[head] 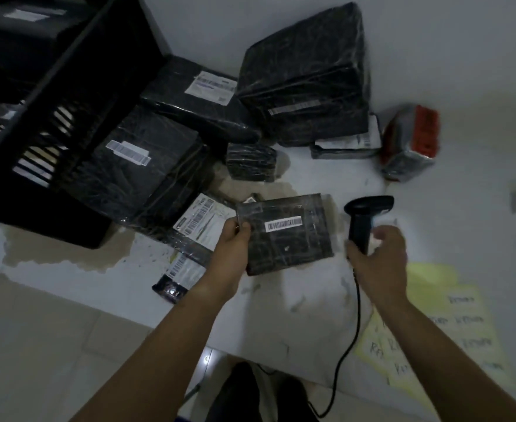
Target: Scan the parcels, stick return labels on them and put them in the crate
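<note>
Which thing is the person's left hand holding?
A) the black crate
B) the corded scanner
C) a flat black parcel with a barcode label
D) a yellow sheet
C: the left hand grips the corner of the flat black parcel, its barcode label facing up, while the right hand holds the scanner.

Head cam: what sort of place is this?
Probably a small parcel returns or dispatch station. Cues: black-wrapped parcels with barcode labels piled on the white table, one parcel in the left hand; a corded barcode scanner in the right hand; a black slatted crate beside them.
</note>
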`<action>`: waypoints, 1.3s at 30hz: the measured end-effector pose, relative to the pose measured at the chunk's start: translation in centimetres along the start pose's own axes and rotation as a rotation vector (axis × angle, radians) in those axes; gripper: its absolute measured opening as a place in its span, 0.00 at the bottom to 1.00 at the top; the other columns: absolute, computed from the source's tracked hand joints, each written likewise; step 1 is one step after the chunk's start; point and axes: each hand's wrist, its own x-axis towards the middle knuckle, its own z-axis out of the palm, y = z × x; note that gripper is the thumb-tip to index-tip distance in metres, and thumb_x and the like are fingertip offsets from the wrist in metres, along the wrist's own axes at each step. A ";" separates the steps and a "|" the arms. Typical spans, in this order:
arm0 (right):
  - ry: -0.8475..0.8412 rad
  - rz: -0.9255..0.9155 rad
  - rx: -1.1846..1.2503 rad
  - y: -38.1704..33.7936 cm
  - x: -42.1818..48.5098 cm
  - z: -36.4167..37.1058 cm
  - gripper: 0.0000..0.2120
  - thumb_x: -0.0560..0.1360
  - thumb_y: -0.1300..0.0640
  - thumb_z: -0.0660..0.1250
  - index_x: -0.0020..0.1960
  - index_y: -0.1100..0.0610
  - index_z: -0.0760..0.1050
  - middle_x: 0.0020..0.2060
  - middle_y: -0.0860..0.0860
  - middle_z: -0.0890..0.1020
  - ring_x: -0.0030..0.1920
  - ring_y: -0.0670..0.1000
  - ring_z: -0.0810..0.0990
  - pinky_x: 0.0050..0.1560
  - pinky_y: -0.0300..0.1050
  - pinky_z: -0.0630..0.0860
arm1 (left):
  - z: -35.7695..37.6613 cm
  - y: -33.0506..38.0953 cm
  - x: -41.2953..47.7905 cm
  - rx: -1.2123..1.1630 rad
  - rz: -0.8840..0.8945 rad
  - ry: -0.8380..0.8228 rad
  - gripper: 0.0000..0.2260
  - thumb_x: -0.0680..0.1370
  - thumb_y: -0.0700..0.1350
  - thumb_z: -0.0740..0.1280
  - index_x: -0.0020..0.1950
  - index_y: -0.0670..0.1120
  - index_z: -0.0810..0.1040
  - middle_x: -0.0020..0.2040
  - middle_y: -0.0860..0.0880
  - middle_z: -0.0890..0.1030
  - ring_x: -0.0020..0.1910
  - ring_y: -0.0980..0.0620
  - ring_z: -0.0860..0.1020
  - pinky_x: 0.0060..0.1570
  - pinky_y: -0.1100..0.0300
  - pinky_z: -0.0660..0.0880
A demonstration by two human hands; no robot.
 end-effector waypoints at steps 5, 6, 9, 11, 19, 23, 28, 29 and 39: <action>-0.180 0.166 -0.033 2.2 4.9 0.7 0.44 0.66 0.47 0.80 0.71 0.61 0.59 0.63 0.61 0.74 0.56 0.61 0.78 0.51 0.54 0.78 | 1.3 0.3 0.0 -0.008 0.012 0.011 0.12 0.86 0.52 0.55 0.53 0.64 0.76 0.59 0.53 0.83 0.60 0.48 0.81 0.63 0.40 0.76; -0.204 0.134 -0.026 2.0 5.1 0.9 0.41 0.68 0.50 0.79 0.71 0.61 0.60 0.59 0.60 0.77 0.49 0.59 0.80 0.45 0.50 0.77 | 1.4 0.3 0.3 -0.021 0.021 0.019 0.10 0.86 0.53 0.56 0.55 0.64 0.76 0.60 0.53 0.82 0.62 0.48 0.80 0.64 0.39 0.76; -0.250 0.129 0.074 1.1 4.9 0.3 0.30 0.72 0.57 0.74 0.69 0.59 0.65 0.49 0.55 0.78 0.39 0.51 0.77 0.37 0.45 0.74 | 1.4 0.1 1.3 -0.064 0.046 0.036 0.25 0.74 0.64 0.63 0.70 0.60 0.71 0.71 0.53 0.76 0.70 0.46 0.74 0.69 0.39 0.71; -0.277 0.232 0.300 0.6 4.2 -1.0 0.23 0.74 0.58 0.71 0.66 0.57 0.69 0.48 0.56 0.80 0.42 0.55 0.81 0.45 0.53 0.80 | 1.5 0.1 1.8 -0.104 0.080 0.031 0.23 0.76 0.62 0.61 0.69 0.58 0.72 0.69 0.53 0.78 0.69 0.47 0.75 0.69 0.41 0.71; -0.452 0.068 0.665 -2.3 -6.0 -8.4 0.23 0.74 0.37 0.65 0.49 0.58 0.78 0.33 0.59 0.74 0.32 0.57 0.66 0.29 0.48 0.63 | 4.2 0.8 0.9 -0.166 0.169 0.016 0.17 0.85 0.55 0.55 0.71 0.54 0.74 0.66 0.52 0.80 0.66 0.50 0.77 0.70 0.44 0.71; -0.418 -0.094 0.564 -2.4 -9.1 -8.2 0.31 0.67 0.22 0.59 0.47 0.47 0.80 0.34 0.58 0.79 0.27 0.61 0.70 0.27 0.47 0.66 | 5.0 0.4 0.3 -0.177 0.181 -0.008 0.19 0.84 0.57 0.55 0.71 0.55 0.74 0.66 0.53 0.80 0.67 0.51 0.77 0.70 0.45 0.71; -0.357 -0.175 0.429 -1.8 -10.0 -7.8 0.23 0.72 0.31 0.56 0.49 0.46 0.80 0.29 0.54 0.77 0.25 0.45 0.72 0.31 0.40 0.67 | 5.5 0.1 -0.5 -0.199 0.148 -0.027 0.19 0.85 0.56 0.56 0.76 0.56 0.69 0.71 0.54 0.76 0.69 0.53 0.74 0.72 0.48 0.68; -0.357 -0.184 0.420 -1.8 -10.0 -7.8 0.23 0.73 0.32 0.55 0.49 0.45 0.80 0.29 0.53 0.77 0.25 0.45 0.73 0.32 0.40 0.67 | 5.5 0.0 -0.4 -0.197 0.137 -0.017 0.22 0.84 0.58 0.56 0.78 0.56 0.66 0.74 0.54 0.72 0.72 0.52 0.71 0.74 0.46 0.66; -0.363 -0.213 0.410 -2.2 -9.6 -8.0 0.24 0.74 0.33 0.55 0.50 0.50 0.79 0.30 0.46 0.79 0.25 0.44 0.74 0.30 0.38 0.68 | 6.0 0.4 -0.8 -0.173 0.167 -0.025 0.18 0.85 0.57 0.55 0.73 0.59 0.71 0.69 0.56 0.76 0.69 0.52 0.74 0.71 0.43 0.68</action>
